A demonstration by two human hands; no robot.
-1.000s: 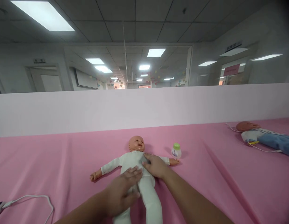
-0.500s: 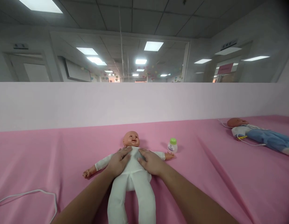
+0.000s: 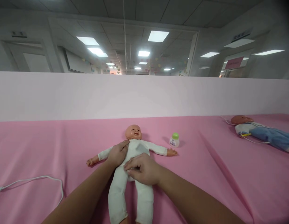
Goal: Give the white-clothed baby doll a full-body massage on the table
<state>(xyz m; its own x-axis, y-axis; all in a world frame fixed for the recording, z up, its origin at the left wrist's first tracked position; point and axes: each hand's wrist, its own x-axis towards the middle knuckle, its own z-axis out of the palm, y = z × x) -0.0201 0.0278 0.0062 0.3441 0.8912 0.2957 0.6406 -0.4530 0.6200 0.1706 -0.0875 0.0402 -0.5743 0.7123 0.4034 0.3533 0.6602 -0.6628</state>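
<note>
A baby doll (image 3: 137,149) in a white cloth body lies on its back in front of me, head away from me and arms spread. My left hand (image 3: 120,153) rests flat on the side of its chest, below the shoulder, with the fingers stretched out. Over the doll's lower belly and hip is my right hand (image 3: 144,169), its fingers bent and a gap showing between thumb and fingers. Nothing is visible in either hand. Beyond the doll's outstretched arm on the right stands a small clear bottle with a green cap (image 3: 174,140).
Pink cloth (image 3: 196,174) with folds covers the surface. A second doll in blue clothes (image 3: 268,129) lies at the far right with a white cord by it. Another white cable (image 3: 41,177) curves at the lower left. A low white wall (image 3: 135,96) with glass above borders the back.
My right hand has slid from the doll's upper chest down to its lower belly, its fingers now bent. The left hand stays on the chest. The view has tilted slightly.
</note>
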